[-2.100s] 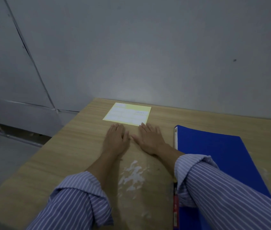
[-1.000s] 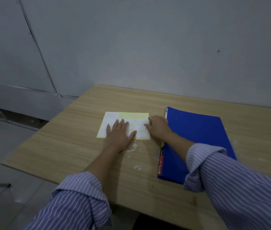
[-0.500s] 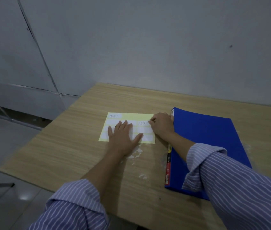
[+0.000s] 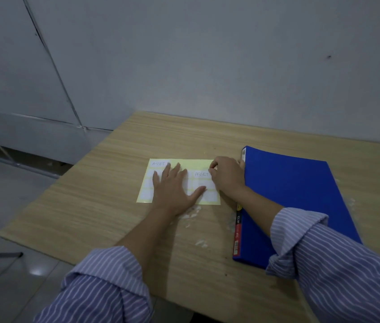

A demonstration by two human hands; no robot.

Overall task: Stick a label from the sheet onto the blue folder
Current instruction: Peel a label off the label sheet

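A yellow label sheet (image 4: 193, 163) with white labels lies flat on the wooden table (image 4: 91, 206). My left hand (image 4: 175, 190) presses flat on the sheet's middle, fingers spread. My right hand (image 4: 227, 176) is curled at the sheet's upper right, thumb and forefinger pinched at the corner of a label (image 4: 201, 174) marked "ASSET". That label still lies on the sheet. The blue folder (image 4: 296, 194) lies shut just right of the sheet, under my right forearm, its spine (image 4: 237, 227) facing the sheet.
A grey wall (image 4: 207, 66) stands right behind the table. The table's left edge (image 4: 51, 185) drops to the floor. White scuff marks (image 4: 192, 212) spot the wood below the sheet. A dark stand foot (image 4: 2, 254) is on the floor at the left.
Both hands went from flat on the bare table onto the sheet. The left hand stays spread on it. The right hand's fingers have curled and pinched at the "ASSET" label's corner.
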